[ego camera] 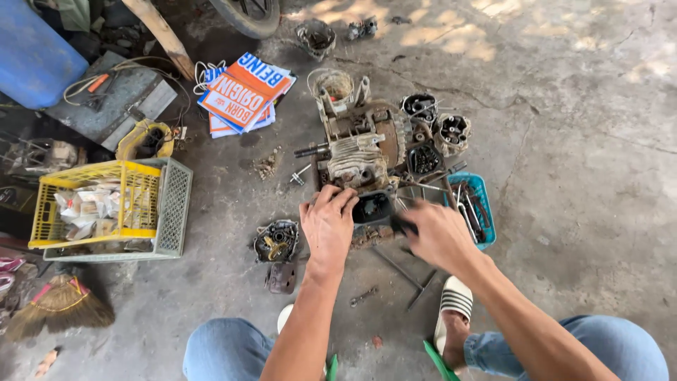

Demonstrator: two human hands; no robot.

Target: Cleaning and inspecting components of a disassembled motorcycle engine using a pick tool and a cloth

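The engine, a dirty, partly stripped block with cooling fins, lies on the concrete floor near the middle of the view, well clear of every edge. The left hand rests on its near end, fingers curled over the casing edge beside a dark rectangular opening. The right hand is blurred, just right of that opening; whether its fingers are closed on anything cannot be told.

Loose engine parts lie touching or just beside the block on its right. A blue tray of tools sits just right of the right hand. A round cover lies left of the left hand, with a rusty part nearer the person. A T-handle wrench lies below the hands.

Toward the left edge stands a yellow basket inside a grey crate, with a broom nearer the person. Printed sheets lie beyond the crate, and a blue drum occupies the far left corner.
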